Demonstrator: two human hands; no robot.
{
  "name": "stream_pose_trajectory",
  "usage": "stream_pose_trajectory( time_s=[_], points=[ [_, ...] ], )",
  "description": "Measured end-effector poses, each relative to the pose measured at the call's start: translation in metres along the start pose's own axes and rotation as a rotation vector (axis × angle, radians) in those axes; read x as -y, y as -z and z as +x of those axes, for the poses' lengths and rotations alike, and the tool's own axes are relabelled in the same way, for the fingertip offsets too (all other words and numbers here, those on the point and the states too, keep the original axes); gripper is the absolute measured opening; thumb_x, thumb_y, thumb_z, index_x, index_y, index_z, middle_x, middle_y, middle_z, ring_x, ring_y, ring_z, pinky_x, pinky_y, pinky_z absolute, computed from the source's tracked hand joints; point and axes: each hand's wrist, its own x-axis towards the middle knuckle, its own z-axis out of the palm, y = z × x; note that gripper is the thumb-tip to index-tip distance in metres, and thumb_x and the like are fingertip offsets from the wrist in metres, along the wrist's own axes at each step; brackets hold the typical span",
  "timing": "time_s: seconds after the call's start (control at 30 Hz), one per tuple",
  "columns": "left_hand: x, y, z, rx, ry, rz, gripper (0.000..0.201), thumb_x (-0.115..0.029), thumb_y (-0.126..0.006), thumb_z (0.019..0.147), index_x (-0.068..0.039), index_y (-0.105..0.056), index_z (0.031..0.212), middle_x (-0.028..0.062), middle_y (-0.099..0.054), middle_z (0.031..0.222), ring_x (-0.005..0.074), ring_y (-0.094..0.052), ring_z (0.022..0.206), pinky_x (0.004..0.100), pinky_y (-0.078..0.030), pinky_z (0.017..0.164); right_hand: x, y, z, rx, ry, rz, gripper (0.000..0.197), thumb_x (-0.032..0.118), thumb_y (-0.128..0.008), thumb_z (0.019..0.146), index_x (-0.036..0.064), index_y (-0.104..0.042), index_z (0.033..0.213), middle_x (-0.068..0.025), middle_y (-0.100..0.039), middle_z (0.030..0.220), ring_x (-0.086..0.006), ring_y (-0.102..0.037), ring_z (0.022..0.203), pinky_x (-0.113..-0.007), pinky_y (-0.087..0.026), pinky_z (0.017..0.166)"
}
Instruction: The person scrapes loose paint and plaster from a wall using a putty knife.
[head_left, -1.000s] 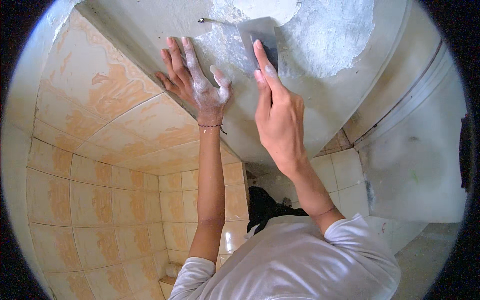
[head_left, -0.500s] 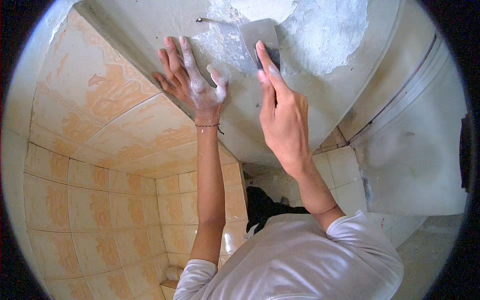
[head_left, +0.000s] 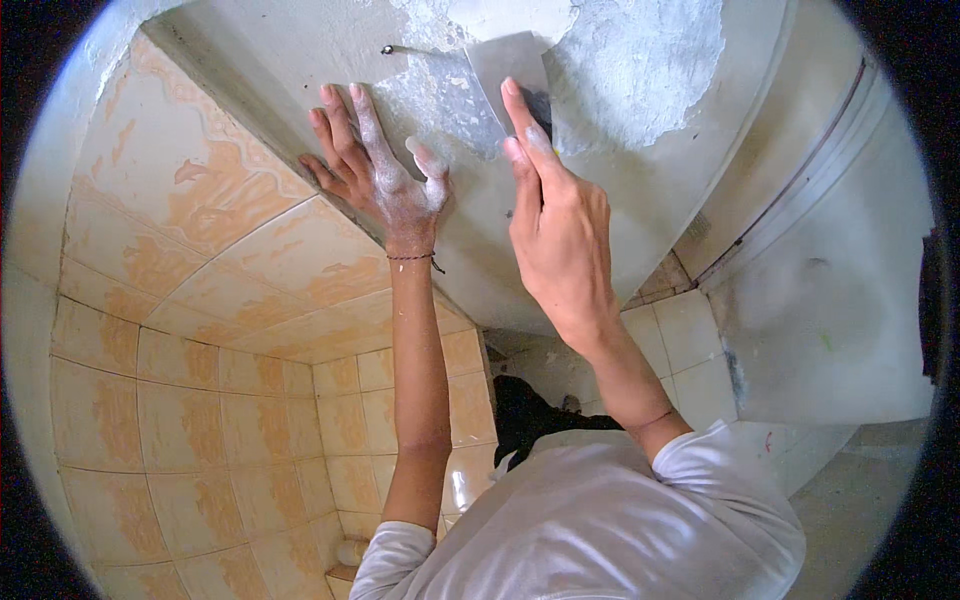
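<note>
Bare right hand (head_left: 572,240) holding putty knife (head_left: 508,58) against patchy painted wall (head_left: 640,195)

From my remote post, I am watching the right hand closing around a mostly hidden handle, its index finger stretching along the metal blade. The putty knife is lying over a stripped patch (head_left: 655,85), broad edge facing away from the wearer. The left hand (head_left: 385,185) is gripping nothing, spreading its fingers along the wall; whitish dust is coating its thumb, and 1 braided cord (head_left: 408,257) is circling its wrist. A nail-like peg (head_left: 388,49) is jutting out above those fingers, while marbled orange-and-cream tiles (head_left: 190,190) are lining the adjoining surface at left.
</note>
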Motion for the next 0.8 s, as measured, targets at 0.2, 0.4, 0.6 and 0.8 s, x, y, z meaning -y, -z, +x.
stream_pose_trajectory(
  time_s=[0.2, 0.4, 0.6, 0.8],
  points=[
    [0.001, 0.0, 0.001, -0.01, 0.002, -0.013, 0.075, -0.036, -0.048, 0.087, -0.01, -0.042, 0.157, 0.0121, -0.037, 0.164, 0.0342, -0.027, 0.154, 0.0572, -0.007, 0.124, 0.007, 0.002, 0.005, 0.025, -0.004, -0.022, 0.048, 0.009, -0.052, 0.107, 0.0212, -0.049, 0.153, -0.0219, -0.039, 0.066, -0.0293, -0.029, 0.054, -0.035, -0.035, 0.051],
    [0.0, -0.002, 0.0, -0.013, 0.014, -0.034, 0.075, -0.036, -0.048, 0.087, -0.011, -0.043, 0.157, 0.0108, -0.037, 0.164, 0.0338, -0.027, 0.155, 0.0587, -0.009, 0.124, 0.007, -0.005, 0.005, 0.041, 0.017, 0.014, 0.049, 0.008, -0.052, 0.106, 0.0205, -0.048, 0.154, -0.0255, -0.044, 0.07, -0.0333, -0.031, 0.057, -0.037, -0.038, 0.052],
    [0.004, 0.001, -0.001, -0.001, 0.014, 0.003, 0.074, -0.035, -0.048, 0.086, -0.011, -0.044, 0.156, 0.0107, -0.036, 0.165, 0.0338, -0.027, 0.154, 0.059, -0.009, 0.124, 0.012, -0.006, 0.002, 0.045, 0.02, 0.02, 0.054, 0.004, -0.052, 0.104, 0.0211, -0.046, 0.155, -0.0286, -0.063, 0.086, -0.0419, -0.053, 0.063, -0.037, -0.046, 0.058],
    [0.002, -0.001, 0.001, -0.016, 0.008, 0.001, 0.074, -0.035, -0.049, 0.086, -0.011, -0.044, 0.156, 0.0102, -0.037, 0.164, 0.0329, -0.028, 0.154, 0.059, -0.01, 0.124, 0.009, -0.009, 0.0, 0.041, 0.004, 0.013, 0.054, 0.005, -0.052, 0.104, 0.021, -0.045, 0.156, -0.0288, -0.067, 0.093, -0.0425, -0.056, 0.062, -0.039, -0.049, 0.059]
  ],
)
